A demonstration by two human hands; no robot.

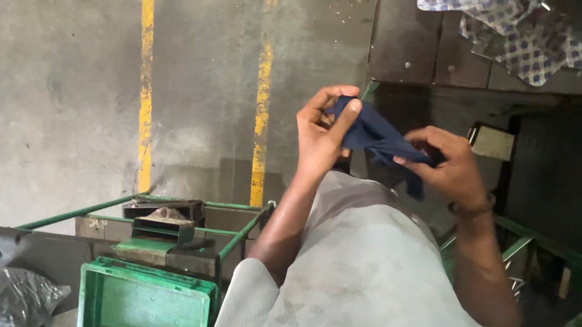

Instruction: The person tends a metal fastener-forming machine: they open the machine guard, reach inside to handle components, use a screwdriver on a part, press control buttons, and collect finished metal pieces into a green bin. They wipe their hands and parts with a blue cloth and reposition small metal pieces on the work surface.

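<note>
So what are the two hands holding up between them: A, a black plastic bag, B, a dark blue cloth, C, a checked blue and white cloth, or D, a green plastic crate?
B: the left hand and the right hand both pinch a dark blue cloth stretched between them.

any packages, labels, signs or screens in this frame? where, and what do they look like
No labels, signs or screens show. Container-like things only:
Green plastic crate: bottom left, rectangular, open-topped, with a dark flat piece inside.
Black plastic bag: far bottom left, crumpled, shiny.
Small tan box-like block: right of the right hand, rectangular; too dim to tell more.
Both hands, left hand included, hold a dark blue cloth, not a package.
</note>
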